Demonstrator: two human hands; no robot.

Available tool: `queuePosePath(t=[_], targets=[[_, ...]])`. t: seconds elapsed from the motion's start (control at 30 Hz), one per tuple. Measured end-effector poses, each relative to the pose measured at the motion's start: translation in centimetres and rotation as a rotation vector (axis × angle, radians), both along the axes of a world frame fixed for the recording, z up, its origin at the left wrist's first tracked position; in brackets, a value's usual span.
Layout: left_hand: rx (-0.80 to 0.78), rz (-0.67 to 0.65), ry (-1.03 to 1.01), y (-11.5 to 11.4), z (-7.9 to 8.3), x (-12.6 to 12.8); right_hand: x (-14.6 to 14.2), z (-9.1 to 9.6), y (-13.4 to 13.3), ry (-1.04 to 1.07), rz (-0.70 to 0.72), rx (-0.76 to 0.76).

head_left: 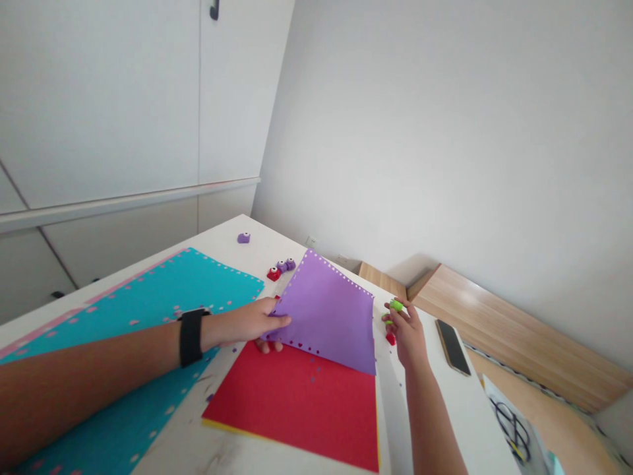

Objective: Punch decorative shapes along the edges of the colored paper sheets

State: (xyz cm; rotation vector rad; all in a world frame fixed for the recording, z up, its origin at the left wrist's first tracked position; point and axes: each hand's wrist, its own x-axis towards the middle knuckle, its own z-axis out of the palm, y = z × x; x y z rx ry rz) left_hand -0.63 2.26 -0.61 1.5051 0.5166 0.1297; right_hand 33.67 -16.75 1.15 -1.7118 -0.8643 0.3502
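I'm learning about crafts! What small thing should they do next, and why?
Probably bring the green paper punch in the right hand to the right edge of the purple paper. The left hand already grips that sheet above the red paper, and its other edges show punched holes, while the right edge looks plain.

Your left hand (244, 323) grips a purple paper sheet (326, 316), its edges hole-punched. Your right hand (406, 333) pinches a green craft punch (395, 305).

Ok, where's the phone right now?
In the head view, the smartphone lies on the white table, right of the right hand, near the table's edge.
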Motion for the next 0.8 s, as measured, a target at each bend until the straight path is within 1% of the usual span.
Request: queuePosePath(t=[0.07,0.13,0.3,0.4,0.53,0.67,0.8], targets=[[-0.008,0.028,-0.014,-0.1,0.0,0.0,-1.3,0.4,-0.2,0.158,0.039,0.080],[-0.019,0.054,-0.030,-0.1,0.0,0.1,-2.7,0.8,-0.4,0.290,0.076,0.128],[-0.024,0.116,-0.092,0.0,-0.3,0.3,-6.1,1.2,-0.8,0.531,0.154,0.146],[-0.040,0.158,-0.104,0.0,-0.3,0.4,-7.3,1.4,-1.2,0.603,0.192,0.141],[-0.063,0.211,-0.108,-0.4,0.0,0.4,-7.6,1.6,-1.8,0.646,0.227,0.135],[-0.070,0.249,-0.153,-0.7,0.5,0.3,-8.0,1.4,-2.1,0.723,0.277,0.047],[-0.051,0.306,-0.184,-0.9,0.7,0.5,-10.0,1.4,-1.8,0.783,0.345,0.025]])
